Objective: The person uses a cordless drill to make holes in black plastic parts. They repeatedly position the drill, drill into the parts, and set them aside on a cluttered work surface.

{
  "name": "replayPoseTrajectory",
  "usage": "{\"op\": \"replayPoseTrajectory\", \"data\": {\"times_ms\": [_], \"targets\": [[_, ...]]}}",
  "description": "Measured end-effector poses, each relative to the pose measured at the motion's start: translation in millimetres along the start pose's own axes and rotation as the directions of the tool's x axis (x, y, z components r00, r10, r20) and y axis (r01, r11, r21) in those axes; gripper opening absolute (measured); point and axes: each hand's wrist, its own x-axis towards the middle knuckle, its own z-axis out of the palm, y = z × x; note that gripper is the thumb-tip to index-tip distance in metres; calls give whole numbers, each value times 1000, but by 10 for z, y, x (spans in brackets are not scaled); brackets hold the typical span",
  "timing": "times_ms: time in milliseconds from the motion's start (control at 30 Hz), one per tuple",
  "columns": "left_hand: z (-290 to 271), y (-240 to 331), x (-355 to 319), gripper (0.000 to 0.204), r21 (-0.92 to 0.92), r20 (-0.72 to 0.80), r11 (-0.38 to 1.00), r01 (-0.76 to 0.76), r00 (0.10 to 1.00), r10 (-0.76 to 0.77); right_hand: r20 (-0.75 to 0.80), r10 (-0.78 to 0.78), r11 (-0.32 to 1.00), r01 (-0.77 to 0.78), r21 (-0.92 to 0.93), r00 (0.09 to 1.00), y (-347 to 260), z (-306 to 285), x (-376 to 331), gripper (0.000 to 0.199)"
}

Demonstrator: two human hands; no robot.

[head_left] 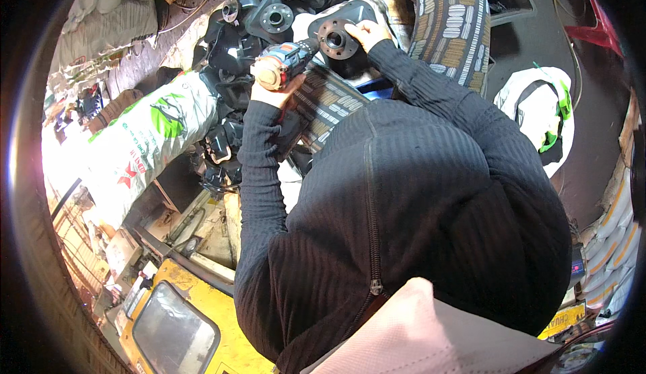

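My left hand (280, 91) is wrapped round the grip of a blue and dark cordless drill (288, 56), whose chuck points right. The chuck end meets the left rim of a round brown metal flange (344, 52) with a ring of small holes and a wide centre hole. On the flange's other side, my right hand (371, 35) grips its edge with the fingers. A dark plastic part lies beneath the flange, partly hidden. Whether the drill's bit sits in a hole is too small to tell.
Several black plastic parts with round flanged necks (276, 18) are piled at the far left. A patterned cushion (449, 27) curves at the far right. White and green sacks (161, 115) lie left, another bag (538, 108) right. A yellow machine panel (232, 347) stands near left.
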Motion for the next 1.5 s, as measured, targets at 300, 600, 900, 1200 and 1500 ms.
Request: {"op": "replayPoseTrajectory", "data": {"times_ms": [300,600,900,1200,1500], "targets": [[-61,69,29,57,-293,34,926,239,970,-239,-9,48,998,-48,45,999,-45,22,-68,36],[-90,61,381,56,468,176,870,-153,981,78,-46,131,974,-137,-179,990,134,-34,-46,44],[-135,47,493,53,625,402,771,-122,897,-183,-4,211,960,-208,-189,978,116,-67,-50,44],[-5,-62,400,57,410,279,911,47,944,-174,62,330,937,-319,-143,942,119,-79,-97,38],[-98,309,526,71,441,288,885,148,911,-296,77,214,956,-192,-222,974,189,-92,26,39]]}}
